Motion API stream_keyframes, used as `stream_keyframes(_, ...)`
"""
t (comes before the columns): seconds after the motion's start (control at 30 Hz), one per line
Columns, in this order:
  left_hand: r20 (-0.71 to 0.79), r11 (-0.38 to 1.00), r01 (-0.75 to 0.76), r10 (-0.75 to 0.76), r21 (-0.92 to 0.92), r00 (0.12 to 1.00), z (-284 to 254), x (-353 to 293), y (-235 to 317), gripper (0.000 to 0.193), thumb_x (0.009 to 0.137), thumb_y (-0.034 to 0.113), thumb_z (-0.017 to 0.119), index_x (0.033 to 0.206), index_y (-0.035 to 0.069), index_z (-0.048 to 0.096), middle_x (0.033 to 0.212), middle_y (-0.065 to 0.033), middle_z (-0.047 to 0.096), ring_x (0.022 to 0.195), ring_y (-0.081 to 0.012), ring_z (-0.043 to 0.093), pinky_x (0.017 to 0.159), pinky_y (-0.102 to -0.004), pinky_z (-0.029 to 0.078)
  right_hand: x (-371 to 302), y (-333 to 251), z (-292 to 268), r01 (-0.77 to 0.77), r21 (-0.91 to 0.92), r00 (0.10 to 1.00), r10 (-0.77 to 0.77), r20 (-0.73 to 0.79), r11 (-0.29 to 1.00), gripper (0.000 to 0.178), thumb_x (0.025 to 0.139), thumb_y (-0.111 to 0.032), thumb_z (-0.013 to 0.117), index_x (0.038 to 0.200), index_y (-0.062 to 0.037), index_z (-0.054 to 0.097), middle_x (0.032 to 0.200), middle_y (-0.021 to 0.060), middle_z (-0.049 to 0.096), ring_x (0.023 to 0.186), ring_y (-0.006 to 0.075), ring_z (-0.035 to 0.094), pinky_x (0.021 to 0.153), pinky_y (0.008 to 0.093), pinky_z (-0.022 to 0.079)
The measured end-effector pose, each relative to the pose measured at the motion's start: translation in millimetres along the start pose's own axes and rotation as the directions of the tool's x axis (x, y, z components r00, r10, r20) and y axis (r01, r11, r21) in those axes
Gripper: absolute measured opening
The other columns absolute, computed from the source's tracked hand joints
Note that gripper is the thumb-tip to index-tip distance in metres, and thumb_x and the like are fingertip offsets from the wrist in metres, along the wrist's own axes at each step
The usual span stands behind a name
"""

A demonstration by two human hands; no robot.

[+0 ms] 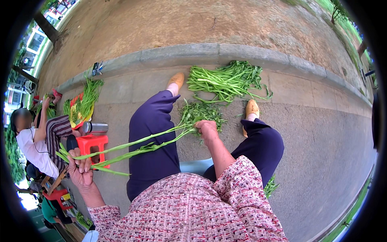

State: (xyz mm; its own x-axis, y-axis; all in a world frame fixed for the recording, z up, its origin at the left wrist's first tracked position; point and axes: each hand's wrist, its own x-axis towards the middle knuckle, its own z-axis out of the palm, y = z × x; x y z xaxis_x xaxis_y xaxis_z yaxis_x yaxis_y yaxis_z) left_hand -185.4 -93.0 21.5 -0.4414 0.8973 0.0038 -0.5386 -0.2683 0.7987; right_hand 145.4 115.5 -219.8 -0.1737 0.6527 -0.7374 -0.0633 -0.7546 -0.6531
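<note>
Several long green stalks point(149, 148), smooth, slender and slightly bowed, with a few narrow leaves, stretched in front of the lap. Curls the fingers of the left hand point(82, 174) around them toward one end, out to the left of the left knee; closes the right hand point(207, 130) on their leafy part, between the knees. Holds the two hands well apart, with the stalks bridging the gap across smooth, dark purple trousers point(155, 125). Wears a blouse point(181, 205) flecked in pink, white and black, and rounded tan shoes point(176, 80).

Just beyond the right hand, a loose mound of ragged leaves point(201, 111) on rough grey pavement point(314, 137). Farther out, near the curb point(177, 53) of pale stone blocks, a thick heap of stalks point(213, 82), laid roughly side by side, leafier toward the right.

At left, a glossy red plastic stool point(90, 146), with a cylindrical steel flask point(96, 127) just beside, contents hidden. Beyond these, a red-and-yellow container point(73, 111) with long greens point(89, 97) in or on it; cannot tell which, nor whether bag or tub. Near it, a seated co-worker point(34, 149) in a white top and striped trousers.
</note>
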Motion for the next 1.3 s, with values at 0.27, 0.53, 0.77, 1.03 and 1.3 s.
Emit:
stream_keyframes(0.27,-0.013,0.998,-0.028,0.027,-0.06,1.0,-5.8,2.6,6.9,0.019,0.099,0.019,0.043,0.086,0.005,0.04,0.071,-0.0016,0.037,0.046,-0.0092,0.038,0.043,-0.0251,0.035,23.1,13.5,-20.4,-0.093,0.243,0.98,0.132,-0.148,0.966,0.008,0.079,-0.008,0.059,0.073,-0.0049,0.064,0.058,-0.0001,0.051,0.046,0.0101,0.043,0.037,0.0248,0.029)
stream_keyframes(0.53,-0.021,0.996,-0.018,0.016,-0.086,1.0,-12.1,-0.4,10.6,0.018,0.099,0.02,0.043,0.09,0.004,0.042,0.074,-0.0017,0.038,0.048,-0.0096,0.038,0.044,-0.0259,0.034,30.0,18.7,-36.4,-0.171,0.491,0.985,0.152,0.08,0.854,0.017,0.092,-0.016,0.048,0.096,-0.0054,0.06,0.082,0.0051,0.065,0.062,0.0132,0.059,0.048,0.0266,0.041)
stream_keyframes(0.77,0.008,0.994,-0.013,0.014,-0.104,1.0,-16.8,-3.0,12.9,0.019,0.099,0.02,0.043,0.09,0.004,0.043,0.074,-0.0018,0.038,0.048,-0.01,0.038,0.046,-0.0269,0.034,28.3,18.2,-33.6,-0.173,0.338,0.985,0.173,0.031,0.925,0.019,0.093,-0.015,0.044,0.103,-0.0058,0.057,0.092,0.0087,0.067,0.065,0.0148,0.06,0.05,0.0288,0.043)
stream_keyframes(1.03,-0.021,0.995,-0.032,0.03,-0.095,0.999,-17.3,-5.6,16.2,0.018,0.099,0.02,0.043,0.091,0.004,0.043,0.073,-0.0016,0.039,0.048,-0.0098,0.037,0.047,-0.0268,0.034,51.0,94.2,-40.9,0.072,-0.855,0.997,-0.012,0.077,0.514,0.047,0.089,-0.011,0.042,0.135,-0.0043,0.037,0.127,0.0218,0.051,0.115,0.0325,0.051,0.097,0.0399,0.039)
stream_keyframes(1.3,-0.025,0.994,-0.02,0.018,-0.103,1.0,-13.4,1.6,11.3,0.018,0.099,0.021,0.044,0.092,0.004,0.043,0.074,-0.0014,0.039,0.048,-0.0096,0.037,0.047,-0.0269,0.035,82.9,128.4,-55.0,0.268,-0.682,0.956,-0.099,0.277,0.68,0.04,0.083,-0.013,0.049,0.121,-0.0038,0.049,0.118,0.0191,0.053,0.11,0.0301,0.052,0.094,0.0356,0.041)
